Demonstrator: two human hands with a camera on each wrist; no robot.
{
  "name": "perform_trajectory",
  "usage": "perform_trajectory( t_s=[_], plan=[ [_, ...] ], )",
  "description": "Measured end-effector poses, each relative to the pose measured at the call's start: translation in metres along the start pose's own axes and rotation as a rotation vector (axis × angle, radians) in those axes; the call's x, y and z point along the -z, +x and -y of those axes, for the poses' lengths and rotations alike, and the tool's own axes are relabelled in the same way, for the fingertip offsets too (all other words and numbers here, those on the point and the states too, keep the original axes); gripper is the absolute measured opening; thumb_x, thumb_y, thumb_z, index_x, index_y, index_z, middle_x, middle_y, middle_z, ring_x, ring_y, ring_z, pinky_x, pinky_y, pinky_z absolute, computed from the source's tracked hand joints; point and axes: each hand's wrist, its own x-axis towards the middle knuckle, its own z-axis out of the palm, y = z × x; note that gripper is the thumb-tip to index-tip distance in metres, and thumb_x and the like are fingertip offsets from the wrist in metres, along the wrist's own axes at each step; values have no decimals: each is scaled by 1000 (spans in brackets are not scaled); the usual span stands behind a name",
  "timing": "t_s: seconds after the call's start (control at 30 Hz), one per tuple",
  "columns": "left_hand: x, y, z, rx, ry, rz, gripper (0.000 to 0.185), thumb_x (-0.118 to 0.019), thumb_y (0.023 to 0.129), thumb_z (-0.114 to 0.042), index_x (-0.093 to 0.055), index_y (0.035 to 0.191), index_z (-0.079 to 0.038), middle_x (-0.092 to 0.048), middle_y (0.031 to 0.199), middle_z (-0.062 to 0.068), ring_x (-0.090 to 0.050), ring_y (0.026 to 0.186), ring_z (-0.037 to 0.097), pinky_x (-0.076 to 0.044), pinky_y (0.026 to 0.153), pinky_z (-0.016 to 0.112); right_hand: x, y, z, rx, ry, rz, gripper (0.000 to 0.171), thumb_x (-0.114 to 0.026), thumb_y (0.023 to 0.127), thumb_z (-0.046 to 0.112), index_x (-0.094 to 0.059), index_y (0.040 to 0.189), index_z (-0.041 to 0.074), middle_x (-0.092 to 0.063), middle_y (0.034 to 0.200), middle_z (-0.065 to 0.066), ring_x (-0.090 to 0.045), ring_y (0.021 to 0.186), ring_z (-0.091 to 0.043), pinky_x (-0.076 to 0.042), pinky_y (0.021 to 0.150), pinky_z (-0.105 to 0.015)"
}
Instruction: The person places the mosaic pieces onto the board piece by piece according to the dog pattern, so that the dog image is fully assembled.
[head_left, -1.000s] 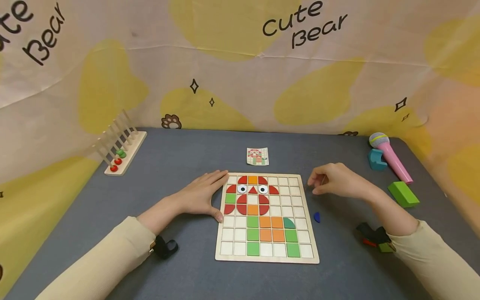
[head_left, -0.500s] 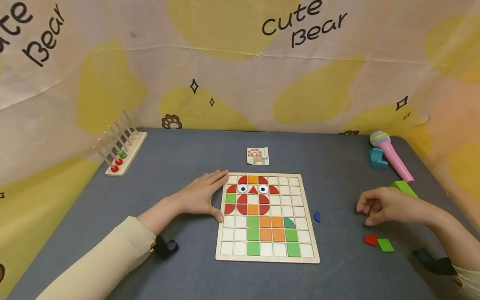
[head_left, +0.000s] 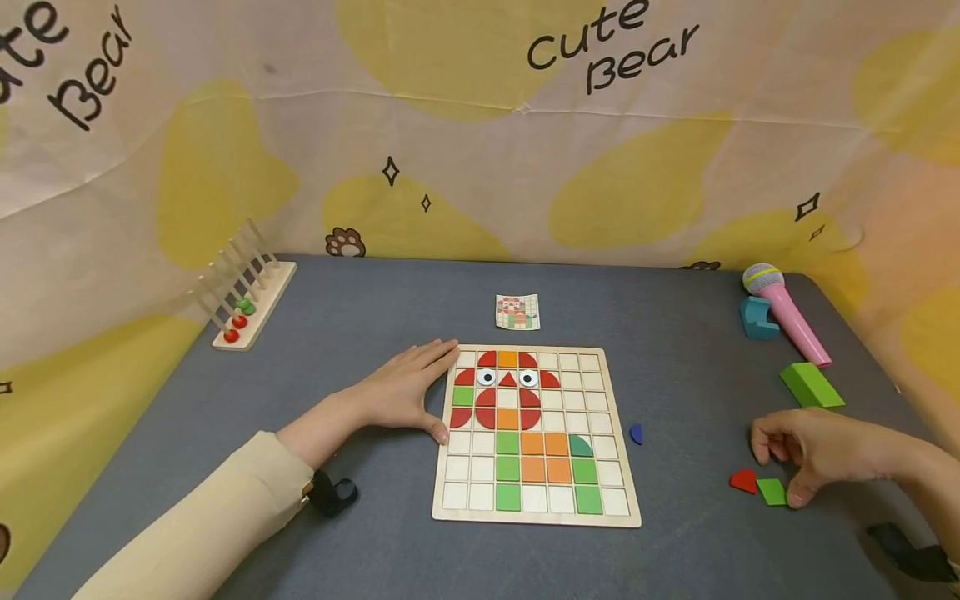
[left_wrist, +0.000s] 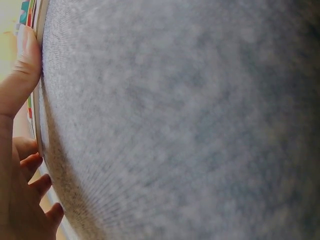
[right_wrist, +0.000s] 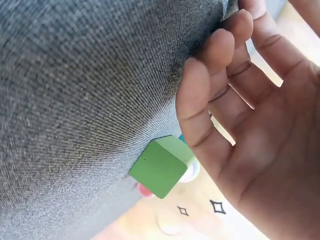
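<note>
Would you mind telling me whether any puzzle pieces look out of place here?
Three lie loose on the grey mat, off the puzzle board: a small blue piece beside its right edge, and a red piece and green tile by the right hand.

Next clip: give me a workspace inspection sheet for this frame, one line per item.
Surface: grey felt table.
Job's things: wooden grid board, partly filled with coloured tiles; green square tile and red quarter-round tile lie loose at right; pattern card behind the board.
Clutter: blue piece, green wedge block, pink toy microphone, teal block, peg rack.
Grippers: left hand rests flat against the board's left edge; right hand, fingers curled, touches the green tile.
Cables: nothing seen.
Surroundings: "Cute Bear" backdrop.
</note>
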Motion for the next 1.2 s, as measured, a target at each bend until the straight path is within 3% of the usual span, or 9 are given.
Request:
perform_trajectory(
  t_s=[0.17,0.4,0.67,0.9,1.2],
  plan=[
    [0,0,0,-9,6,-6,127,-78,64,-71,-18,159,-12,-15,168,4,-13,157,30,-16,127,53,-3,2,0,25,-57,-25,43,-88,61,19,-56,89,15,-46,72,2,-44,63,-3,-32,48,-19],
    [0,0,0,-3,-1,-3,126,-78,64,-70,-18,159,-13,-14,169,4,-12,157,29,-15,128,52,2,3,-3,131,-43,-56,29,-84,73,11,-62,93,17,-56,78,-1,-51,64,-3,-44,50,-19],
    [-1,0,1,-22,7,-19,127,-78,64,-71,-20,159,-11,-17,168,7,-16,156,33,-17,126,55,5,7,-1,91,-27,-112,26,-79,76,1,-57,84,12,-55,64,-3,-50,56,2,-42,46,-19],
    [-2,0,2,-16,-3,-18,127,-79,64,-70,-19,159,-11,-16,168,6,-14,156,32,-17,127,54,7,16,7,169,-116,-226,25,-77,79,0,-59,79,17,-56,62,2,-47,56,7,-42,46,-17],
    [-2,1,1,-10,2,-13,126,-78,65,-71,-19,159,-12,-15,168,4,-14,157,30,-16,127,52,12,36,31,170,-222,-296,22,-74,86,7,-64,98,23,-61,77,13,-57,70,-1,-48,60,-17]
  ],
)
